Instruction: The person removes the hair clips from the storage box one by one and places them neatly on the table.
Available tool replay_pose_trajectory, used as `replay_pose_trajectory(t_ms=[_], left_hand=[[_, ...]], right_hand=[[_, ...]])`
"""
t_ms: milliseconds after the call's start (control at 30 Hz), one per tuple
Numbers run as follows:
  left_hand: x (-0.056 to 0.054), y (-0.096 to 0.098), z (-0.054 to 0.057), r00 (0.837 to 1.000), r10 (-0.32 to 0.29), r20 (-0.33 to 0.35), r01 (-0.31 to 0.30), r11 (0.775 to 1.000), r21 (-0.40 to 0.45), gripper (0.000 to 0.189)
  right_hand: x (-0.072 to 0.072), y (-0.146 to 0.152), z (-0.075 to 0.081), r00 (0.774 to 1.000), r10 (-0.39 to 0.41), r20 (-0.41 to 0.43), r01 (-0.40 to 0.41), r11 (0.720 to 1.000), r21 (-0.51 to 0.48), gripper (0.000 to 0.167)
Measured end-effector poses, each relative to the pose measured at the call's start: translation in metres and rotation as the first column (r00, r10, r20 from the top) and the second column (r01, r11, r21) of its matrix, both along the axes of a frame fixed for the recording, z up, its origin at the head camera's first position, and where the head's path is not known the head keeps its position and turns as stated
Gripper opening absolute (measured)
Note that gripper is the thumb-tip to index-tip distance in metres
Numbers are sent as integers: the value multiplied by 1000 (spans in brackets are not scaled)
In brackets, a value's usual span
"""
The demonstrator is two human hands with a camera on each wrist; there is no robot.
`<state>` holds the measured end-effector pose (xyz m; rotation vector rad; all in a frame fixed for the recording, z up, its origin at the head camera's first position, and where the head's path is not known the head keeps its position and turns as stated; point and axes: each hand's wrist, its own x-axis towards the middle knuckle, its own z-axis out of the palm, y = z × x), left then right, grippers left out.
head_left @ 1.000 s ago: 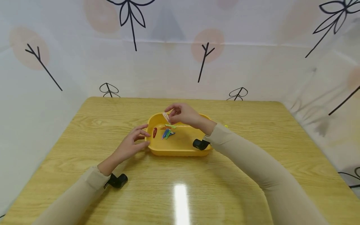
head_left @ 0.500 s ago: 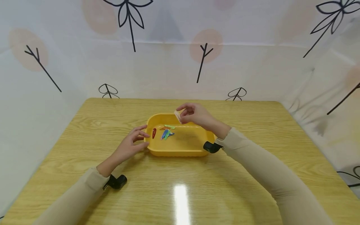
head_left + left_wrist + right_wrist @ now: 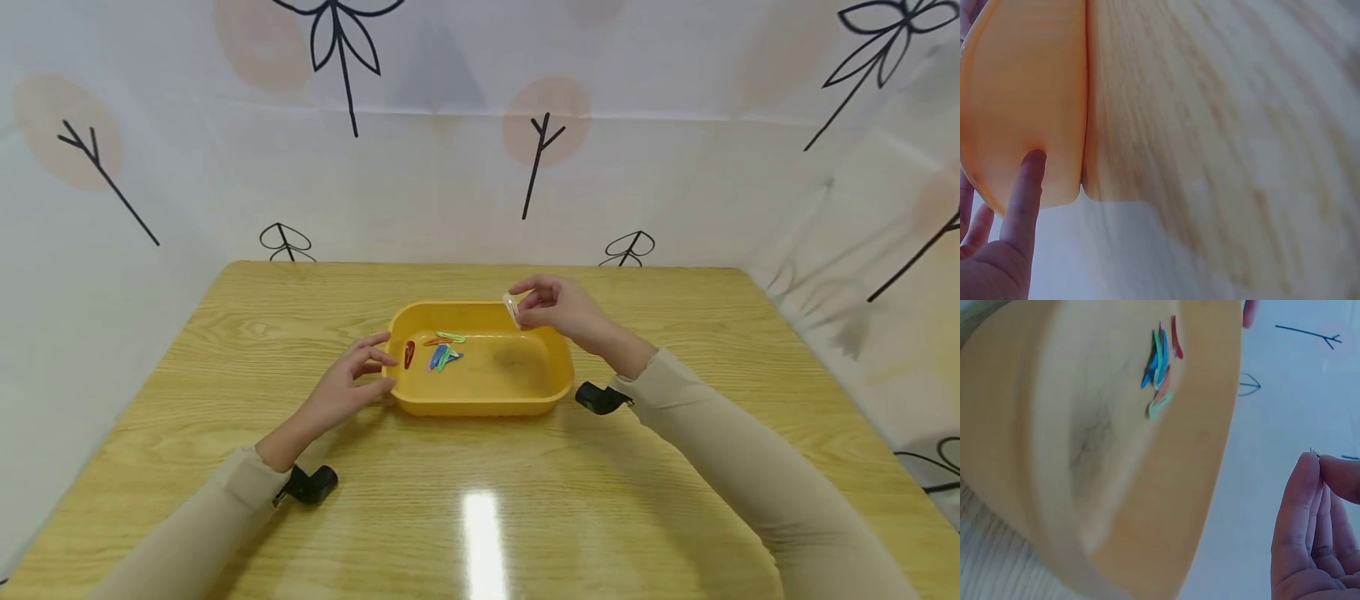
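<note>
A yellow plastic bin (image 3: 480,408) stands on the table. My right hand (image 3: 566,312) pinches a white hair clip (image 3: 512,310) between thumb and fingertips, above the back right part of the bin. Only a sliver of that clip shows in the right wrist view. My left hand (image 3: 348,383) rests at the bin's left end, its straight thumb (image 3: 1025,206) against the outer wall and other fingers at the rim. At the left of the bin floor lie a dark red hair clip (image 3: 409,355), a light green hair clip (image 3: 452,337), an orange one and a blue-and-green cluster.
The wood-grain table (image 3: 300,542) extends around the bin on all sides. Behind it hangs a pale cloth (image 3: 442,192) with black plant drawings. A black wrist camera (image 3: 311,485) is strapped to the left wrist, another camera (image 3: 602,398) to the right.
My right hand has moved right with the white hair clip, from over the bin's left half to its back right. The left hand has stayed at the bin's left end.
</note>
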<state>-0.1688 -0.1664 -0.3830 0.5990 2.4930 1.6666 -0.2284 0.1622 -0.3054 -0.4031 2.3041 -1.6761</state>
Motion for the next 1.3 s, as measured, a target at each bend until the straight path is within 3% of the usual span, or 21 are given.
replay_pose_trajectory(t_ms=[833, 1300], left_hand=[[0, -1, -1, 1000, -1, -17, 2, 1000, 6, 21], [-2, 0, -3, 1000, 5, -18, -5, 1000, 11, 21]], right_hand=[[14, 63, -19, 997, -81, 3, 81, 996, 29, 39], [14, 101, -37, 990, -138, -31, 137, 990, -22, 44]])
